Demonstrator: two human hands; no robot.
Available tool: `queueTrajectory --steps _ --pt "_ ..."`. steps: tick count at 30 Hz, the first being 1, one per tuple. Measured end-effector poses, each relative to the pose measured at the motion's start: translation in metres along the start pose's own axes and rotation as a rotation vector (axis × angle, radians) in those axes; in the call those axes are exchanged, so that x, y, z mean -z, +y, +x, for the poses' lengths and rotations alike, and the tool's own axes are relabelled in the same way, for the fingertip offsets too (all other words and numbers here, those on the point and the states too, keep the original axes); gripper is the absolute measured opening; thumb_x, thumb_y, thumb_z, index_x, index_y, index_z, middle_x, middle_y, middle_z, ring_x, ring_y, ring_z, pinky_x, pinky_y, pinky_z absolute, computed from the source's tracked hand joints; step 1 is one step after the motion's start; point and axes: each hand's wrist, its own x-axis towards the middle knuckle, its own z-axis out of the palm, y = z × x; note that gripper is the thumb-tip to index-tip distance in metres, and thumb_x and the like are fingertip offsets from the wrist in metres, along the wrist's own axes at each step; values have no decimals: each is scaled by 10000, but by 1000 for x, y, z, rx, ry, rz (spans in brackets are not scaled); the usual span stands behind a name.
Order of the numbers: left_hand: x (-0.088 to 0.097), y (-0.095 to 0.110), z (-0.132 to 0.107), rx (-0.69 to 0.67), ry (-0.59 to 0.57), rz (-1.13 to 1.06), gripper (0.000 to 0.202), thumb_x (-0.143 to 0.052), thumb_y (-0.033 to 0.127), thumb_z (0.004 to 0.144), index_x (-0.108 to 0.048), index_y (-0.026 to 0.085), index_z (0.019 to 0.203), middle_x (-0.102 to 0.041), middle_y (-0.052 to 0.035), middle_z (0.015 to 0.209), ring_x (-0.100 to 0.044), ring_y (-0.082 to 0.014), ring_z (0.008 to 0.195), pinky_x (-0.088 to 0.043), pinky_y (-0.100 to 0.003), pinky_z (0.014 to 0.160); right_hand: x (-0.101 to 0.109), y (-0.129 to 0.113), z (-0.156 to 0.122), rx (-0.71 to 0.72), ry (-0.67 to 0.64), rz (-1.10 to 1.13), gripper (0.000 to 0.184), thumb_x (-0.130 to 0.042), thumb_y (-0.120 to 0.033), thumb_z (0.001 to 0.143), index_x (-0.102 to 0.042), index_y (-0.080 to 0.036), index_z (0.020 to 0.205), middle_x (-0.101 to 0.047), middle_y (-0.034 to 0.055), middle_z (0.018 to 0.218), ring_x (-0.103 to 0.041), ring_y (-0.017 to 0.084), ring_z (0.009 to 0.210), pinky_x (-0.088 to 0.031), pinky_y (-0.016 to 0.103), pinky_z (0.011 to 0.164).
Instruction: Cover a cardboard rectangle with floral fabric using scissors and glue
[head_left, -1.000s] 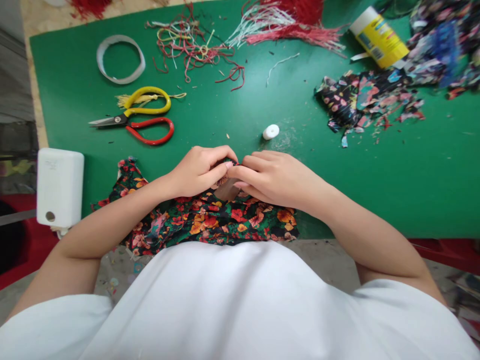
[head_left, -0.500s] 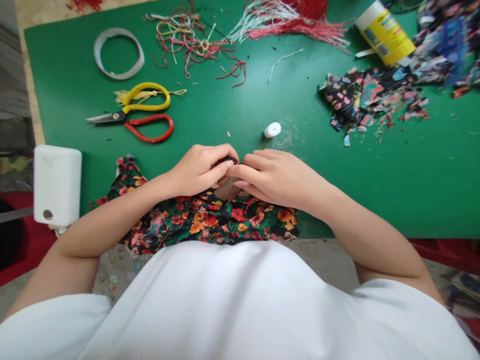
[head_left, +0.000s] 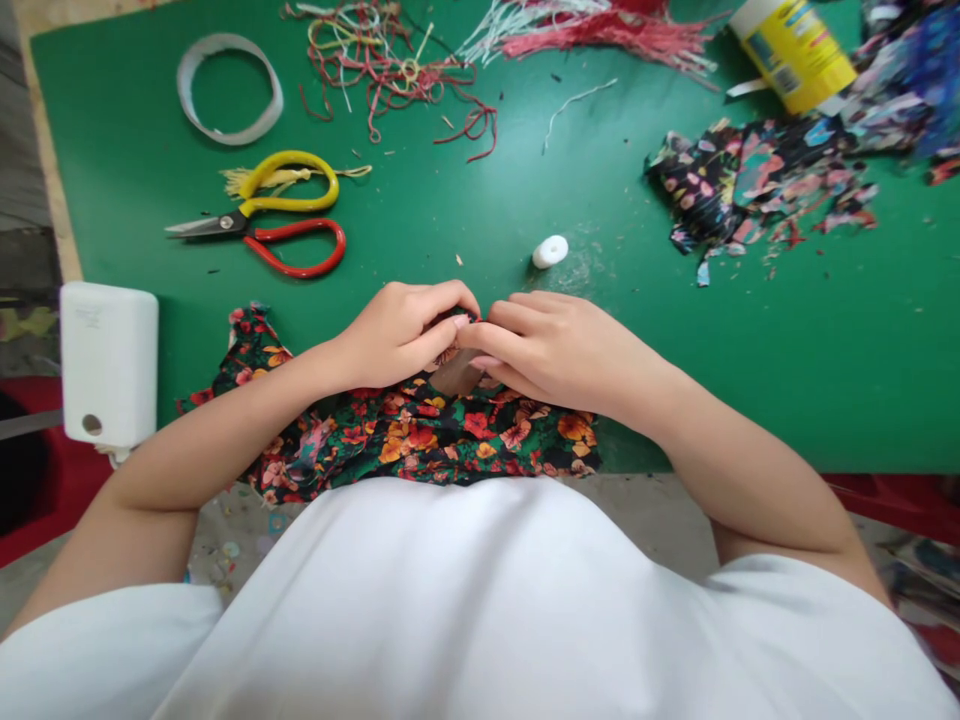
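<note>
A piece of dark floral fabric (head_left: 420, 440) with red and orange flowers lies at the near edge of the green table (head_left: 465, 230), partly in my lap. My left hand (head_left: 401, 335) and my right hand (head_left: 555, 345) meet fingertip to fingertip above it. Both are closed in a pinch on a folded bit of the same fabric, raised slightly off the table. A brownish flat piece (head_left: 457, 375) shows under the fingers; I cannot make out what it is.
Scissors (head_left: 262, 220) with yellow and red handles lie to the far left. A white tape ring (head_left: 225, 90), tangled threads (head_left: 390, 75), red tassels (head_left: 607, 30), a small white disc (head_left: 550, 251), fabric scraps (head_left: 757, 185) and a yellow glue bottle (head_left: 795, 50) lie beyond. A white box (head_left: 109, 360) sits at the left edge.
The view has tilted slightly, so everything on the table sits a little higher in the frame. Both hands keep the same pinch on the fabric.
</note>
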Motion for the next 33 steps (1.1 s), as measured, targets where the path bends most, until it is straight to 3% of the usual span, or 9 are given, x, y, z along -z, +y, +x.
queueTrajectory --steps 10,33 --pt "1 1 0 1 -20 21 198 -433 229 921 -619 164 938 -711 -19 825 -631 -125 721 -430 -220 677 0 0 0 3 2 -23 253 -399 -309 999 -561 -193 1155 -582 38 794 -464 162 708 -275 283 643" --pt "-2 -2 -1 -75 20 102 219 -406 245 943 -606 158 958 -688 -16 785 -631 -124 698 -451 -229 675 -2 1 -1 6 -7 3 284 -360 -324 1014 -544 -195 1187 -584 42 832 -458 157 713 -272 289 644"
